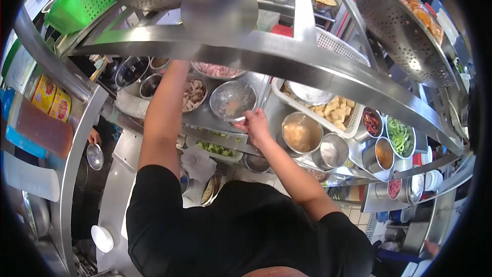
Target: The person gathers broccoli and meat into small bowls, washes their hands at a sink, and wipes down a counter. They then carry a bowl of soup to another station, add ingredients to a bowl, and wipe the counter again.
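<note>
With its fingers pinched on the rim, my right hand [252, 124] holds a metal bowl [233, 101] that has a little pale food at its bottom. My left forearm reaches forward under the steel shelf bar, and the hand itself is hidden behind that bar. Near this forearm are a bowl of sliced meat strips [195, 94] and a bowl of pink raw meat [218, 70]. To the right of my right hand sits a metal pot of cloudy tan liquid [301, 132], beside a pot with white contents [333, 151].
A steel shelf bar [246, 46] crosses above the counter, with large colanders [405, 31] over it. At right stand a white basket of yellowish chunks [335, 113] and a container of green strips [400, 136]. At far left, another person's hand [94, 137] holds a ladle.
</note>
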`<action>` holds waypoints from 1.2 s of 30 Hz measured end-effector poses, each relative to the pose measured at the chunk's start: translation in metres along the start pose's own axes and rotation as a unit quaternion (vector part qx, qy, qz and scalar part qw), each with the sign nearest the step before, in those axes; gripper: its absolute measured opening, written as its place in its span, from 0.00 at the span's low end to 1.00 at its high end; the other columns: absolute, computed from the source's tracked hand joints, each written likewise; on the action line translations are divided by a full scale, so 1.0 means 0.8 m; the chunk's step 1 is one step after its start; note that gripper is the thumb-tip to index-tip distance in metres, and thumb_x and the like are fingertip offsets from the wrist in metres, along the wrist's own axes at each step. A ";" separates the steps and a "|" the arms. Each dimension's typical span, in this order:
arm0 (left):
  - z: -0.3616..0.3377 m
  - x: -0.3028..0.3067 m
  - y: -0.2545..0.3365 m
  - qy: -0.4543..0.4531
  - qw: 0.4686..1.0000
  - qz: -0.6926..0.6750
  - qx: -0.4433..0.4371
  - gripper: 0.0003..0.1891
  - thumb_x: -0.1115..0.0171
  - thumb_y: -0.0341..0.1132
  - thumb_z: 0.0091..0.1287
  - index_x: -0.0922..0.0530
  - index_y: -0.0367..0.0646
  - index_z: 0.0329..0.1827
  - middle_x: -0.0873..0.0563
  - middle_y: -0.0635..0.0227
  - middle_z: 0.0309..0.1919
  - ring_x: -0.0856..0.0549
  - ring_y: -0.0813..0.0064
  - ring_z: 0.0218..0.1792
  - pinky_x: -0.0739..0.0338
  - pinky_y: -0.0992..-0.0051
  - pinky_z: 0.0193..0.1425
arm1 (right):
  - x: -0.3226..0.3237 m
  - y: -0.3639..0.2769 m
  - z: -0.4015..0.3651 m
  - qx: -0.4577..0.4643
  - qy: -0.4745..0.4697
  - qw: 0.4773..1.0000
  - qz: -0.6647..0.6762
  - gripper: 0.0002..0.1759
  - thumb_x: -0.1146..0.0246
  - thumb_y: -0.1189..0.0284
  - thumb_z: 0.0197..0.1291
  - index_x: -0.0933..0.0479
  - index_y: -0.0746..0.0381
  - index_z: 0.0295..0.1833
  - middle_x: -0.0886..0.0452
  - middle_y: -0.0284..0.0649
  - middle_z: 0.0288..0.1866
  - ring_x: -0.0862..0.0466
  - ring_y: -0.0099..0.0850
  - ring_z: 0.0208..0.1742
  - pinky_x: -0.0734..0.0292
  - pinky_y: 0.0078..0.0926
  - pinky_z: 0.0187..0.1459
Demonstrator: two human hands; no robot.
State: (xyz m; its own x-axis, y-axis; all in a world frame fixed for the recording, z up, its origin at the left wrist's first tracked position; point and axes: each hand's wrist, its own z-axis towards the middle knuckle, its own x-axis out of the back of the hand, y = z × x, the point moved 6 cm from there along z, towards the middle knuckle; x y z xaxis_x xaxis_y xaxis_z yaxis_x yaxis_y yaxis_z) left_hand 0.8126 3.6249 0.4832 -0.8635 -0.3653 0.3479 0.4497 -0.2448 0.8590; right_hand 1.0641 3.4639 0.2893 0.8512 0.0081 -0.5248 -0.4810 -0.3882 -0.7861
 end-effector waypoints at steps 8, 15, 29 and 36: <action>-0.169 -0.129 0.007 -0.456 0.886 0.057 -0.052 0.20 0.36 0.42 0.61 0.19 0.39 0.52 0.15 0.57 0.48 0.17 0.72 0.48 0.25 0.71 0.54 | -0.009 -0.009 -0.012 0.009 -0.006 1.000 0.030 0.12 0.46 0.81 0.60 0.43 0.62 0.41 0.22 0.49 0.36 0.16 0.39 0.31 0.12 0.33 0.34; -0.068 -0.094 -0.044 -0.324 0.915 0.226 -0.088 0.22 0.37 0.45 0.63 0.22 0.46 0.58 0.15 0.61 0.44 0.17 0.72 0.46 0.25 0.70 0.53 | -0.007 -0.010 -0.017 0.004 0.004 1.000 0.029 0.16 0.40 0.80 0.59 0.43 0.60 0.40 0.24 0.45 0.35 0.18 0.33 0.28 0.13 0.31 0.31; -0.007 -0.069 -0.118 -0.160 0.909 0.384 -0.017 0.21 0.38 0.44 0.63 0.22 0.43 0.56 0.16 0.58 0.45 0.18 0.69 0.47 0.24 0.67 0.51 | -0.005 -0.011 -0.015 0.024 0.044 0.998 0.036 0.12 0.44 0.80 0.60 0.42 0.61 0.40 0.25 0.46 0.34 0.18 0.32 0.27 0.13 0.30 0.26; 0.006 -0.065 -0.058 -0.022 0.947 0.309 -0.085 0.20 0.38 0.44 0.64 0.22 0.42 0.55 0.17 0.56 0.46 0.18 0.68 0.48 0.24 0.66 0.51 | -0.009 -0.016 -0.021 0.043 -0.001 0.998 0.050 0.09 0.47 0.80 0.61 0.37 0.64 0.46 0.20 0.48 0.40 0.15 0.34 0.30 0.13 0.29 0.28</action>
State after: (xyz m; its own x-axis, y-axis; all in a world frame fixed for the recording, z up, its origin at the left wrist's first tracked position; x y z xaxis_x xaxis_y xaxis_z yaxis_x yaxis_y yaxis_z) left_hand 0.8359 3.6597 0.4269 -0.4309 -0.4485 0.7831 0.8992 -0.1401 0.4146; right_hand 1.0674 3.4532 0.3084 0.7973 -0.0259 -0.6031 -0.5806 -0.3059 -0.7545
